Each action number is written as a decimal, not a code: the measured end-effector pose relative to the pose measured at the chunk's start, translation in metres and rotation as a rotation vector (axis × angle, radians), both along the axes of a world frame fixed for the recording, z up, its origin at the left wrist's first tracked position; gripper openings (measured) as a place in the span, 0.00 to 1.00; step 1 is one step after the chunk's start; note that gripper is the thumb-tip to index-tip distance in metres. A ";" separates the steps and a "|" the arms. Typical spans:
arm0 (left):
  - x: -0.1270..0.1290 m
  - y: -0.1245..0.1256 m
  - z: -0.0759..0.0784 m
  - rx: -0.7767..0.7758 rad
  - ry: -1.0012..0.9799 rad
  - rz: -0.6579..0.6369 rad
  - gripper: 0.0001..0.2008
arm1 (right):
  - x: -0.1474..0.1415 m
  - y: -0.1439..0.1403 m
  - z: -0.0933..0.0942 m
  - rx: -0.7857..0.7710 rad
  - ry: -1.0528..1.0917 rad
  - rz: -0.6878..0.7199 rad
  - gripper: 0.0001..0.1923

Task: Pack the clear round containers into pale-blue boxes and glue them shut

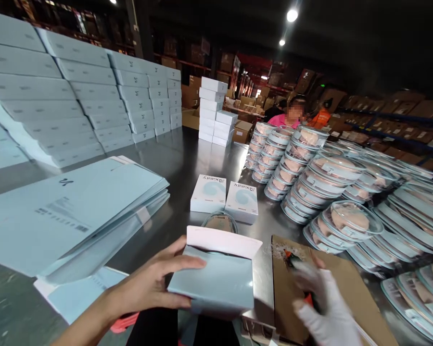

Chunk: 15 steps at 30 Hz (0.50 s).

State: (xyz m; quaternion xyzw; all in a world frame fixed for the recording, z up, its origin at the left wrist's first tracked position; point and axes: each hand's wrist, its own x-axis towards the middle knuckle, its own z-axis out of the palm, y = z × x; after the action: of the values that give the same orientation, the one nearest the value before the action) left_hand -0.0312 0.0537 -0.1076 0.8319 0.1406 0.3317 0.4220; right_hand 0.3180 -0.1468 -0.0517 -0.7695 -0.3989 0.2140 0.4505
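My left hand (166,274) grips a light blue box (216,278), thumb on top and fingers at its side. The box's pale end flap (222,240) stands raised on the far side. My right hand (324,307) wears a whitish glove with some fingertips bare, and motion smears its fingers. It is over a brown cardboard sheet (350,283), at a tool with orange and dark parts (290,257), probably a glue gun. Whether the fingers close on it is unclear. Just beyond the box lies a round clear-rimmed pack (220,222), partly hidden.
Two small white printed boxes (208,192) stand ahead on the metal table (180,158). Flat blue cartons (75,202) lie left, before a wall of blue boxes (94,91). Stacked clear round packs (310,178) fill the right. White boxes (212,108) and people (283,119) are farther back.
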 end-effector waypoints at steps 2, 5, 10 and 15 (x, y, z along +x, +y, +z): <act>0.002 -0.003 -0.003 0.011 -0.003 0.021 0.24 | -0.032 0.027 -0.006 0.126 0.017 0.299 0.59; 0.009 -0.012 -0.008 -0.013 -0.162 0.115 0.25 | -0.064 0.050 -0.010 0.187 -0.045 0.559 0.51; 0.015 -0.023 -0.013 0.081 -0.451 0.143 0.32 | -0.081 0.052 -0.002 0.338 -0.391 0.686 0.45; 0.005 -0.021 0.005 0.293 -0.102 0.100 0.16 | -0.091 0.066 0.013 0.436 -0.642 0.925 0.35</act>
State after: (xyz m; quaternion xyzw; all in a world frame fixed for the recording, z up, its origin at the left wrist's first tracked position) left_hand -0.0257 0.0327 -0.1026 0.8586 0.1103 0.4113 0.2856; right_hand 0.2271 -0.0811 -0.0389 -0.4324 -0.8427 0.0580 0.3154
